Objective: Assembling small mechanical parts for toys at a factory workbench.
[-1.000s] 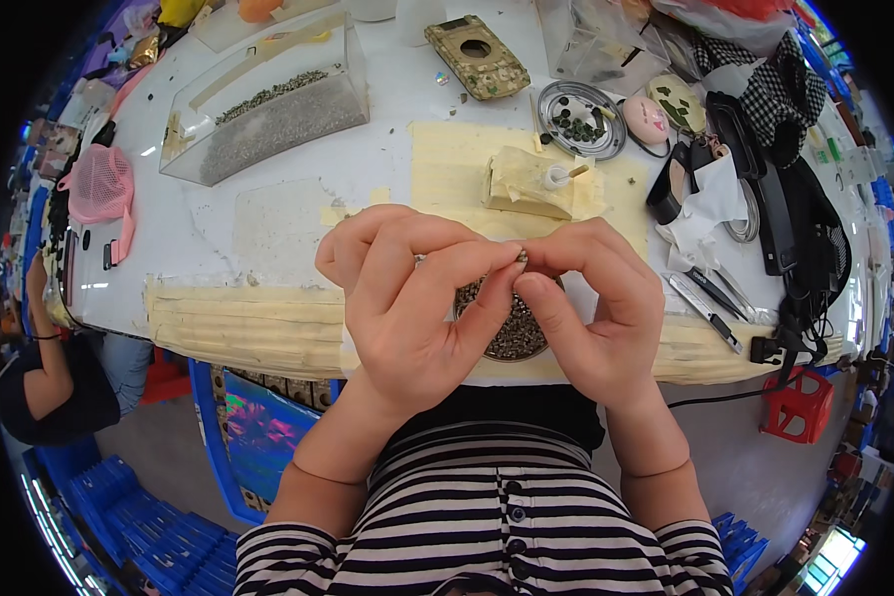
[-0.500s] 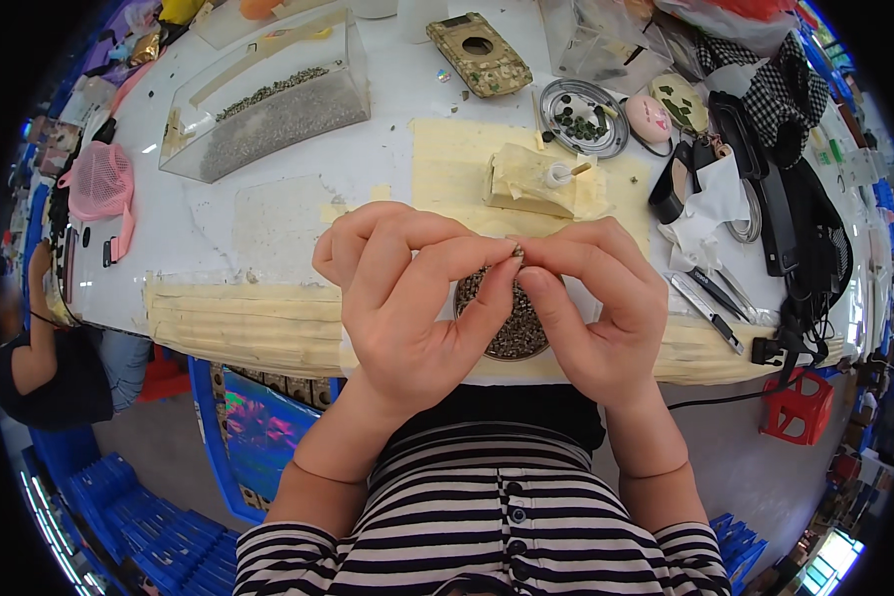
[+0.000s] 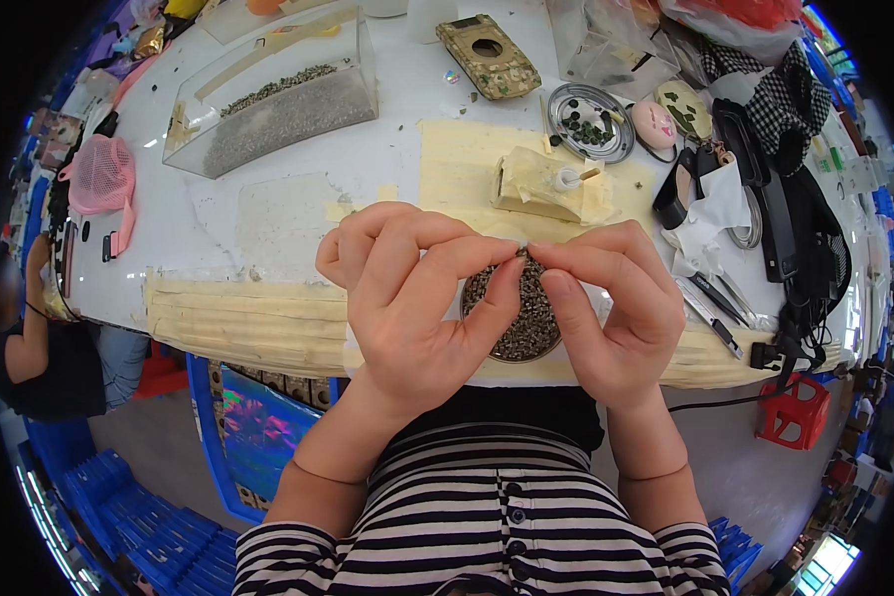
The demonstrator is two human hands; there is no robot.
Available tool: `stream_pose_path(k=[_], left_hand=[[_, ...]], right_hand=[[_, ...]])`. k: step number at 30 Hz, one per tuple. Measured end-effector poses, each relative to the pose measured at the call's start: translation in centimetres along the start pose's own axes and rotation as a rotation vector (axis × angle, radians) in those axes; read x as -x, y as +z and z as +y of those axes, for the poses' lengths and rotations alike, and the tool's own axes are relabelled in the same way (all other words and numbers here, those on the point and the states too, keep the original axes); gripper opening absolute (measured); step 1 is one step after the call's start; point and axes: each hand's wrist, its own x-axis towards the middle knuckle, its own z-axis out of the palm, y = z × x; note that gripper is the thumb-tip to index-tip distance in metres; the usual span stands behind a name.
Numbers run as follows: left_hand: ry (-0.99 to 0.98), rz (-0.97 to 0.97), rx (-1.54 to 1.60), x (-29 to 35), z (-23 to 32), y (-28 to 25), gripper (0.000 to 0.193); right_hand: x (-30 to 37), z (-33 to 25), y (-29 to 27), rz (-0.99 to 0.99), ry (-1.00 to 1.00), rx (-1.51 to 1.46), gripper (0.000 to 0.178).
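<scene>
My left hand has its thumb and forefinger pinched on a tiny grey-brown piece; its exact kind is too small to make out. Facing it, my right hand has its forefinger tip beside that piece, with the thumb apart below. Under both hands stands a round dish filled with many small grey-brown pieces. Just beyond my fingertips is a tape-covered block carrying a small white pot with a stick in it.
A camouflage toy tank hull lies at the back. Right of it stand a round tray of dark green parts and a pink egg-shaped object. A knife and tweezers lie at right. Far left, a clear bin holds small pieces; another person sits there.
My right hand has moved slightly right, its thumb drawing away from the left fingertips. The left hand has barely moved. The tabletop items appear shifted slightly right in view.
</scene>
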Motion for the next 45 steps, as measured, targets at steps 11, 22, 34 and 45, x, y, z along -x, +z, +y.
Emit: stream_pose_path(k=[11,22,34,45], left_hand=[[0.013,-0.008,-0.006,0.01,0.05,-0.02,0.021],[-0.003,-0.05,0.0,-0.37,0.45,-0.45,0.02],[0.031,-0.026,-0.023,-0.06,0.13,0.0,0.024],[0.029,-0.023,0.01,-0.13,0.18,-0.11,0.022]], right_hand=[[0.09,0.27,0.09,-0.032,0.074,-0.092,0.022],[0.03,0.29,0.05,-0.026,-0.004,0.046,0.023],[0.08,-0.02,-0.41,-0.016,0.008,-0.073,0.02],[0.25,0.38,0.05,-0.041,0.045,-0.035,0.02]])
